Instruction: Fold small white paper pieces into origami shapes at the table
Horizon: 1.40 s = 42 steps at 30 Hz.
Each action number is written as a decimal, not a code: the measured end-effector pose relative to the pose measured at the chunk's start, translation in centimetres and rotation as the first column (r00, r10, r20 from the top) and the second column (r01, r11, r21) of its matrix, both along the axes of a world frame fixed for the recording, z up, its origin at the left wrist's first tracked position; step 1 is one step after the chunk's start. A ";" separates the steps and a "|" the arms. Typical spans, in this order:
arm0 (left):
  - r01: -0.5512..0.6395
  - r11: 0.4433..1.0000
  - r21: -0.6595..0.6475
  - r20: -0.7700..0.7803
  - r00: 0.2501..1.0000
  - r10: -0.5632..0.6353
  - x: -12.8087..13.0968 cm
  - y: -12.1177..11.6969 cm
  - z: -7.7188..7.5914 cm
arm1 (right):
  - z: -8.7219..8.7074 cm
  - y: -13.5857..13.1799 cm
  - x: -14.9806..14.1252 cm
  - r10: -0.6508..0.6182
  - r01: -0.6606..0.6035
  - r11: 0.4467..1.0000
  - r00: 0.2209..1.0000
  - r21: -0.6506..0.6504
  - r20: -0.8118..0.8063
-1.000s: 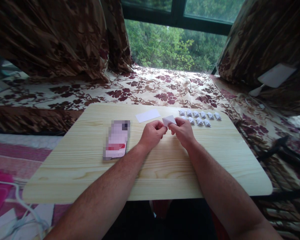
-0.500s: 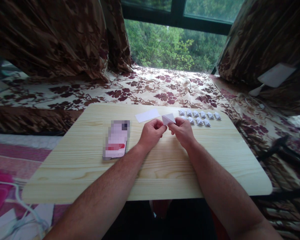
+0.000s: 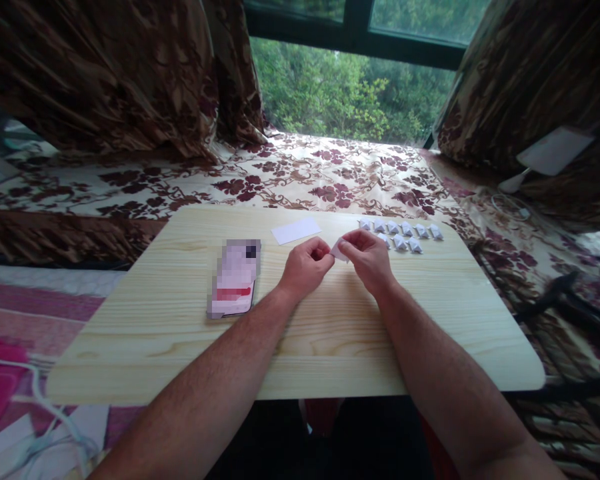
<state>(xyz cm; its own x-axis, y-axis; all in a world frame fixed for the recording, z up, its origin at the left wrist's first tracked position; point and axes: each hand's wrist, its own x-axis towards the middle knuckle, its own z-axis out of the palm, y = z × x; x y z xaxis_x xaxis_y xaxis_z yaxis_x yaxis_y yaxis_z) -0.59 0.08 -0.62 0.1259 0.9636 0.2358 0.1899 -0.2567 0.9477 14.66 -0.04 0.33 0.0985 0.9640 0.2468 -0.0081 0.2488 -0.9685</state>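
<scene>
Both my hands meet over the far middle of a pale wooden table (image 3: 330, 347). My left hand (image 3: 305, 267) and my right hand (image 3: 367, 260) pinch a small folded white paper piece (image 3: 338, 251) between their fingertips; most of it is hidden by my fingers. Just behind my left hand a flat white paper strip (image 3: 296, 231) lies on the table. Several small folded white paper pieces (image 3: 405, 235) sit in two rows right of my right hand.
A phone (image 3: 234, 278) lies face up on the table, left of my left hand. A floral cloth (image 3: 300, 173) covers the ledge behind the table, with brown curtains and a window beyond. A pink item with a white cord (image 3: 0, 387) lies at the lower left.
The folded paper stood up as a visible triangle above my fingers before; now it is folded down and mostly tucked between them. My hands have barely shifted.
</scene>
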 end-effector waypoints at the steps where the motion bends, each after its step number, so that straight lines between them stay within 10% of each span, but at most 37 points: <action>1: -0.016 1.000 -0.007 0.028 0.999 0.016 0.0 0.0 0.1 | 0.0 0.0 0.0 0.004 -0.003 1.000 1.000 -0.012 0.002; 23: -0.071 0.986 -0.150 0.391 0.912 0.126 -0.3 0.7 0.3 | 0.3 0.0 0.4 0.168 -0.174 0.982 0.982 -0.069 -0.082; 42: 0.129 0.916 -0.379 0.639 0.753 0.159 -0.4 0.9 1.0 | 0.4 -0.5 0.3 0.296 -0.296 0.955 0.953 -0.002 -0.064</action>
